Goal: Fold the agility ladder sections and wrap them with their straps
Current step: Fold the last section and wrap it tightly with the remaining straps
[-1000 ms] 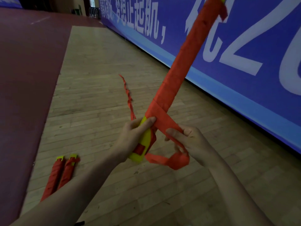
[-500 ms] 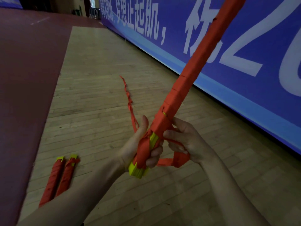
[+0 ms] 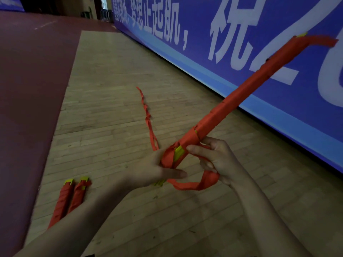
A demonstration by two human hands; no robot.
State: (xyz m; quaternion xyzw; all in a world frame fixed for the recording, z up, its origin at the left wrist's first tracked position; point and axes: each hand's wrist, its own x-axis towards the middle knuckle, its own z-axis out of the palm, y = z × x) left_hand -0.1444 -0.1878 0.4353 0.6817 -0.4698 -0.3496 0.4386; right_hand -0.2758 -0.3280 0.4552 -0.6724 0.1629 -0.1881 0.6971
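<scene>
- Head view, wide-angle: I look forward and down from head height over the wooden floor (image 3: 115,127), blue banner (image 3: 297,101) at right.
- My left hand (image 3: 156,169) and right hand (image 3: 220,160) sit close, lower centre.

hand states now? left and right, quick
Left hand: grips near end of folded ladder bundle.
Right hand: holds the red strap loop.

Wood plank floor (image 3: 111,127) runs from near to far. Dark red surface (image 3: 27,89) borders it on the left. Blue banner (image 3: 196,19) with large white characters (image 3: 233,34) stands along the right edge. Lit doorway (image 3: 104,2) at far end.
</scene>
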